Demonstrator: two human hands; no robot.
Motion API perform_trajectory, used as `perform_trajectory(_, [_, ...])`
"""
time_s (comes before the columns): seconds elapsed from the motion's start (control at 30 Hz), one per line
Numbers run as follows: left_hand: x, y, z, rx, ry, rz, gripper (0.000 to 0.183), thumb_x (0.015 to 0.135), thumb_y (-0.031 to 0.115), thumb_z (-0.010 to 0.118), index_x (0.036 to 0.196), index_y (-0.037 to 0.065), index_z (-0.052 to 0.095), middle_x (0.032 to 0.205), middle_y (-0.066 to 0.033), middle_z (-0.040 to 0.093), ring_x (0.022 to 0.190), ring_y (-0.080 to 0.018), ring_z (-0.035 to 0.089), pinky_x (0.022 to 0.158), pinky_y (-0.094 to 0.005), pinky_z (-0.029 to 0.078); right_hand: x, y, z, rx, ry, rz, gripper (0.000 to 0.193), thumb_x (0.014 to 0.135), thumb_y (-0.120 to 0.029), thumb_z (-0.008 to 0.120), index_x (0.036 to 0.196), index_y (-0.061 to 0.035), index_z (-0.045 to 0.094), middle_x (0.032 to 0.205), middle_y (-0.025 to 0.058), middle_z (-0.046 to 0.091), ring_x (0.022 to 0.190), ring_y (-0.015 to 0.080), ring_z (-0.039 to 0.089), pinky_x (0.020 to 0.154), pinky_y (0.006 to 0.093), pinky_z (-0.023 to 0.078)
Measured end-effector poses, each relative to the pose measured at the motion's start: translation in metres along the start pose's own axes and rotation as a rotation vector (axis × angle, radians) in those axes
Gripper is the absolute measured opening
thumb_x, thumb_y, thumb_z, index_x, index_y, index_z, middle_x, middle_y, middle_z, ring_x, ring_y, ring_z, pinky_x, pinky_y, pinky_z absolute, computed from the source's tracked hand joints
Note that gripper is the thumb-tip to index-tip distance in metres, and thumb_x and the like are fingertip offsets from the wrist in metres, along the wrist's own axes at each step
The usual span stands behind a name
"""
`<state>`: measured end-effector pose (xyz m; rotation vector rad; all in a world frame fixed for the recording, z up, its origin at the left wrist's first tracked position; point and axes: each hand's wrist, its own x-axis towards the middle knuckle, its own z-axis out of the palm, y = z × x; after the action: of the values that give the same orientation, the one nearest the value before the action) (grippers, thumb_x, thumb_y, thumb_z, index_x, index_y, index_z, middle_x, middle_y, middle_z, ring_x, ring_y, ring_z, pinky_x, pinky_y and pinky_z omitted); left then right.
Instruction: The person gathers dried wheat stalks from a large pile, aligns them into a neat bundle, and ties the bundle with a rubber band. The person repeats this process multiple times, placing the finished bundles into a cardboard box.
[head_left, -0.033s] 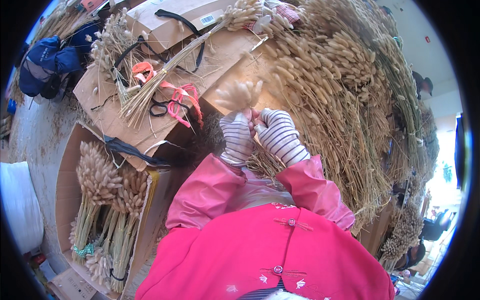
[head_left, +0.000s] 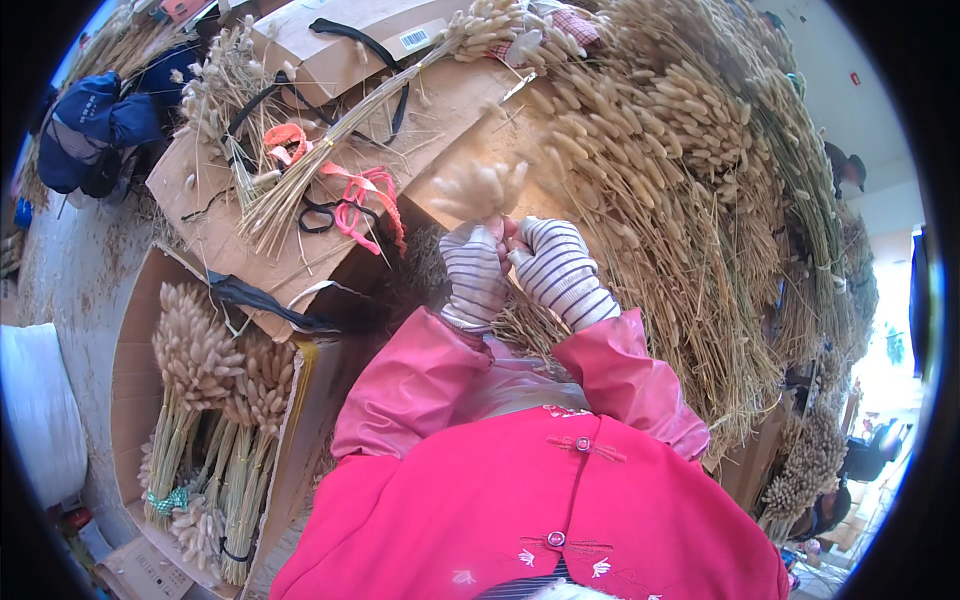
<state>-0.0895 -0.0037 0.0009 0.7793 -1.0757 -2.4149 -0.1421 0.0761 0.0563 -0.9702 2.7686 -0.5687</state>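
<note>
A small bunch of dried bunny-tail grass [head_left: 483, 190], its fluffy beige heads fanned out, stands upright in front of me. My left hand [head_left: 474, 272], in a striped fingerless glove, is closed round the stems just under the heads. My right hand [head_left: 556, 268], gloved the same way, meets it from the right with its fingers pinched at those stems. Most of the stem length is hidden behind my hands. A large heap of loose bunny-tail grass [head_left: 660, 190] lies just right of my hands.
On a cardboard box [head_left: 420, 120] at the far left lie a tied bunch [head_left: 300, 180], pink ribbon [head_left: 372, 205] and black straps [head_left: 395, 110]. An open carton [head_left: 130, 370] at the near left holds several tied bunches [head_left: 195, 360]. A white roll [head_left: 42, 410] stands beyond it.
</note>
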Motion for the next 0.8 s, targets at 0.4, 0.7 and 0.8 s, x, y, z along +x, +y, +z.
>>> perform_trajectory(0.4, [-0.001,-0.007,0.000,0.492,-0.117,0.431,0.024,0.087,0.014,0.049,0.071,-0.001,0.059,0.058,-0.0033,0.055,0.053,-0.0100,0.048,0.051,-0.0255,0.037,0.004,-0.005,-0.030,0.053,0.417,-0.249,0.015,0.077,-0.016,0.064,0.074,-0.0028,0.056,0.062,0.0151,0.055,0.057,0.0335,0.055,0.053,0.0383,0.043])
perform_trajectory(0.7, [0.001,-0.012,0.001,0.474,-0.150,0.786,0.021,0.089,0.012,0.051,0.072,0.001,0.053,0.058,-0.0021,0.052,0.051,-0.0090,0.045,0.048,-0.0254,0.037,0.005,-0.003,-0.022,0.141,0.499,-0.229,0.009,0.076,-0.008,0.059,0.072,-0.0020,0.053,0.063,0.0173,0.052,0.058,0.0358,0.052,0.054,0.0382,0.041])
perform_trajectory(0.8, [0.003,-0.012,0.000,0.507,-0.151,0.776,0.024,0.091,0.018,0.048,0.095,-0.002,0.061,0.066,-0.0039,0.058,0.056,-0.0093,0.050,0.053,-0.0243,0.042,0.005,-0.003,-0.022,0.287,0.400,-0.315,0.007,0.076,-0.001,0.056,0.071,-0.0001,0.051,0.065,0.0183,0.050,0.059,0.0360,0.049,0.055,0.0376,0.041])
